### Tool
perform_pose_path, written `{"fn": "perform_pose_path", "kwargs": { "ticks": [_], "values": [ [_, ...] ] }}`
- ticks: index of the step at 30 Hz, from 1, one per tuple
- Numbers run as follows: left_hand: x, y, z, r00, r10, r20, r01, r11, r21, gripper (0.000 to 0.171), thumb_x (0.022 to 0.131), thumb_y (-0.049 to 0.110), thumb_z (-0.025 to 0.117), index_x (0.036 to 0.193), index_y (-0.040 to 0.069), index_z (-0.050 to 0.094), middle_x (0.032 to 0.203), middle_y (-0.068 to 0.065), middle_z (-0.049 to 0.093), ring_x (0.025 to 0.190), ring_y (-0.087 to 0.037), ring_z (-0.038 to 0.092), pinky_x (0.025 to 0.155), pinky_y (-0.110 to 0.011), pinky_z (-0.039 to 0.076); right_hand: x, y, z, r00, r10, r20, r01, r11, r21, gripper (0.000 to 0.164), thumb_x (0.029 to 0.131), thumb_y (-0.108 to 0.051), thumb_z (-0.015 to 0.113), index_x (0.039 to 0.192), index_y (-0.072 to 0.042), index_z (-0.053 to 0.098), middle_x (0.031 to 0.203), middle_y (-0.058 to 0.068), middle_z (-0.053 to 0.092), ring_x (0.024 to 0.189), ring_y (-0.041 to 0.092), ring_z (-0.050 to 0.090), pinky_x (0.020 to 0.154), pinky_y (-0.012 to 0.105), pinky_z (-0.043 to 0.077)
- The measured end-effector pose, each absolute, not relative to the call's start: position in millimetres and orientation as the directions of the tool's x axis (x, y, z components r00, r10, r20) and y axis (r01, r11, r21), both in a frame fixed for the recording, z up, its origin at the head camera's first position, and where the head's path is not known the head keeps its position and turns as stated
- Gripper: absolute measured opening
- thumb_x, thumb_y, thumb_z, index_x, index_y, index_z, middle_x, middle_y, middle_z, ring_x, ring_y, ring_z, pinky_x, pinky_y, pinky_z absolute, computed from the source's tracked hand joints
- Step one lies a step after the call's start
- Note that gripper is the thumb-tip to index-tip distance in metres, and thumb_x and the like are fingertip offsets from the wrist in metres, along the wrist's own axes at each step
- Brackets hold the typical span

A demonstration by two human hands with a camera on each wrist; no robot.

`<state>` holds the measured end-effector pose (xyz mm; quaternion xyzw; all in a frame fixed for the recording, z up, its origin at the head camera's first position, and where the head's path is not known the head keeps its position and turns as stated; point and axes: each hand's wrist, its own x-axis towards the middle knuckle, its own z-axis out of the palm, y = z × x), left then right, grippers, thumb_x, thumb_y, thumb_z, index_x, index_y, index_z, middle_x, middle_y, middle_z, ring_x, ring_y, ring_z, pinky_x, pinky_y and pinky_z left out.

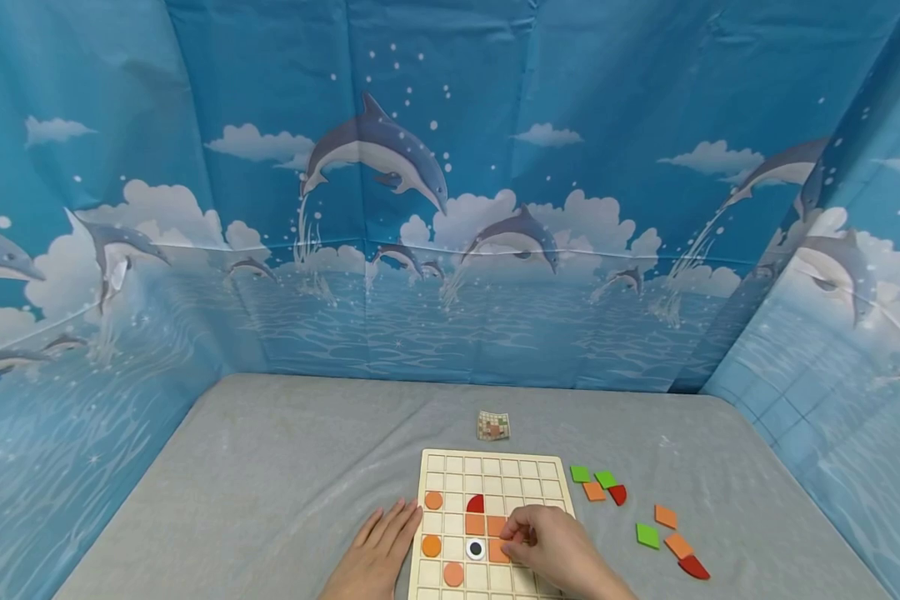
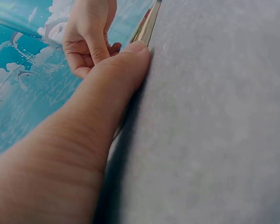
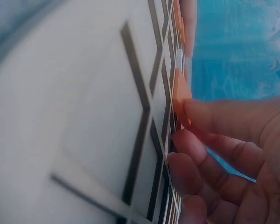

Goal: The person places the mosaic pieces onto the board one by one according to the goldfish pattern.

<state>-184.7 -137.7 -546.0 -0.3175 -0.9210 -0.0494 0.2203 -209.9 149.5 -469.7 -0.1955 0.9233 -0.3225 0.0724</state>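
Crm gridded board (image 1: 473, 464) – orng tile (image 1: 497, 553)

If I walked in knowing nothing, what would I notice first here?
Probably the blue backdrop with its leaping dolphins, behind the grey table. Next, the cream board at the bottom of the head view, with the left hand at its left edge and the grip of the right hand on an orange square. A black-and-white disc stands out just left of that square.

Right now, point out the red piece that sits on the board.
The red quarter-circle directly above an orange square in the head view; the other two red pieces lie on the grey cloth instead.
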Motion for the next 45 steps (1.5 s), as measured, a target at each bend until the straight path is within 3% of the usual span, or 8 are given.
{"fn": "perform_pose_path", "kwargs": {
  "ticks": [28, 37, 45],
  "values": [
    [-184.8, -137.9, -544.3, -0.707, 0.569, 0.421, 0.613, 0.789, -0.039, 0.109, 0.075, 0.085, 0.037, 0.146, 0.002, 0.034, 0.146, -0.01, 0.038, 0.133, -0.024, 0.035, 0.109, -0.031, 0.006, -208.7, 148.9, -469.9, -0.925, -0.381, -0.012, -0.308, 0.764, -0.567, 0.016, 0.075, -0.021, 0.08, 0.072, -0.026, 0.066, 0.066, -0.017, 0.05, 0.056, 0.003, 0.041, 0.051, 0.024, 0.034],
    [-184.6, -137.6, -544.9, -0.704, 0.571, 0.422, 0.615, 0.788, -0.04, 0.109, 0.075, 0.085, 0.038, 0.145, 0.002, 0.034, 0.145, -0.01, 0.04, 0.133, -0.024, 0.036, 0.107, -0.031, 0.006, -208.9, 161.8, -471.2, -0.918, -0.396, 0.006, -0.306, 0.7, -0.645, 0.013, 0.077, -0.025, 0.079, 0.075, -0.025, 0.067, 0.067, -0.016, 0.053, 0.056, 0.003, 0.044, 0.049, 0.024, 0.037],
    [-184.5, -137.1, -544.7, -0.707, 0.567, 0.422, 0.613, 0.789, -0.033, 0.108, 0.076, 0.084, 0.038, 0.145, 0.002, 0.035, 0.145, -0.01, 0.04, 0.132, -0.024, 0.036, 0.107, -0.031, 0.007, -214.7, 178.0, -466.0, -0.961, -0.276, 0.004, -0.214, 0.737, -0.641, 0.009, 0.081, -0.028, 0.075, 0.078, -0.025, 0.068, 0.071, -0.013, 0.056, 0.055, 0.008, 0.045, 0.047, 0.025, 0.037]
  ]
}}
